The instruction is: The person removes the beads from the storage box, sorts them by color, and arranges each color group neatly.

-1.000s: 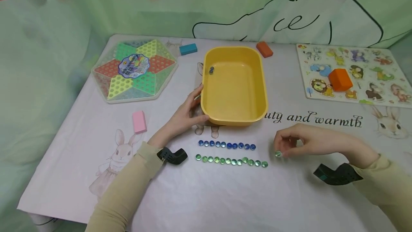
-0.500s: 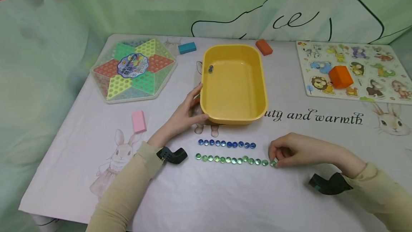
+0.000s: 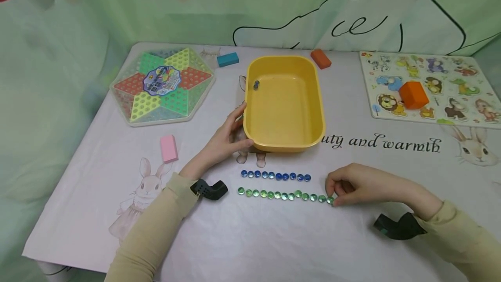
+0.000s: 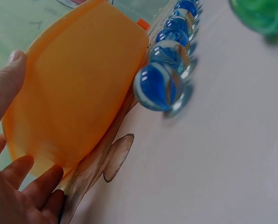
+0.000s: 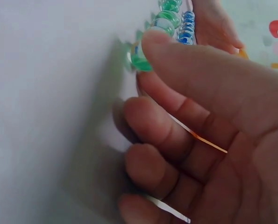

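In the head view, my right hand (image 3: 362, 186) pinches a green glass marble (image 3: 330, 200) between thumb and fingers, at the right end of a row of green marbles (image 3: 284, 196) on the tablecloth. The right wrist view shows the thumb at that marble (image 5: 141, 60), with the other fingers curled below. Just behind lies a shorter row of blue marbles (image 3: 278, 176). My left hand (image 3: 219, 145) holds the near left corner of a yellow plastic tub (image 3: 287, 146), thumb by the near side and fingers along the left wall. Inside the tub sit two dark marbles (image 3: 256, 85).
At the back left lies a hexagonal Chinese checkers box (image 3: 162, 86). A pink block (image 3: 169, 148), a blue block (image 3: 228, 59) and a red-orange block (image 3: 321, 58) lie around the tub. An orange block (image 3: 414, 95) stands on an animal puzzle board (image 3: 463, 115) at right.
My right hand has moved left and toward me, bringing the green marble down to the right end of the green row. The left hand and tub have stayed in place.
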A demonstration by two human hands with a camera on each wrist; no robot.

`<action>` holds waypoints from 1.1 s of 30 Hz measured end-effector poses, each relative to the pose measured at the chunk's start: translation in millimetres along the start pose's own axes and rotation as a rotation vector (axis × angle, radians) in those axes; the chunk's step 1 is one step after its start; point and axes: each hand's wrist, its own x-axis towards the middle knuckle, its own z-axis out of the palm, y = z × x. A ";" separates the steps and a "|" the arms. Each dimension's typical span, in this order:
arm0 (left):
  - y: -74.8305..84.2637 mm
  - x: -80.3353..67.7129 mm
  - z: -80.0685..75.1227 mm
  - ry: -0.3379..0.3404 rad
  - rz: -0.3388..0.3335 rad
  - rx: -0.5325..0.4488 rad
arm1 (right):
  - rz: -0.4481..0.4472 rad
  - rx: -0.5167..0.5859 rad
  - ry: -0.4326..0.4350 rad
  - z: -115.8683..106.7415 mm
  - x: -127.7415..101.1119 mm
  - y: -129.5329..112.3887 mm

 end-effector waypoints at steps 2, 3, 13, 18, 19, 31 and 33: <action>-1.4 0.5 -0.1 0.001 0.012 -0.006 | -0.009 0.012 -0.012 -2.0 0.0 0.0; -4.8 1.5 0.2 0.003 0.021 -0.008 | -0.016 0.016 -0.021 -3.4 0.0 0.0; -29.9 5.4 -1.1 0.023 0.038 -0.008 | -0.061 -0.081 -0.077 -41.4 6.4 -24.4; -31.0 4.3 -1.1 0.027 0.048 -0.015 | -0.155 -0.077 -0.138 -65.5 20.8 -46.3; -31.4 4.4 -0.9 0.026 0.048 -0.014 | -0.173 -0.066 -0.146 -70.0 24.7 -50.1; -32.5 8.0 2.0 0.010 0.094 -0.017 | -0.072 -0.033 -0.095 -114.0 85.2 -78.7; -22.3 5.1 1.7 0.007 0.077 -0.017 | -0.044 -0.029 -0.064 -119.6 96.7 -77.9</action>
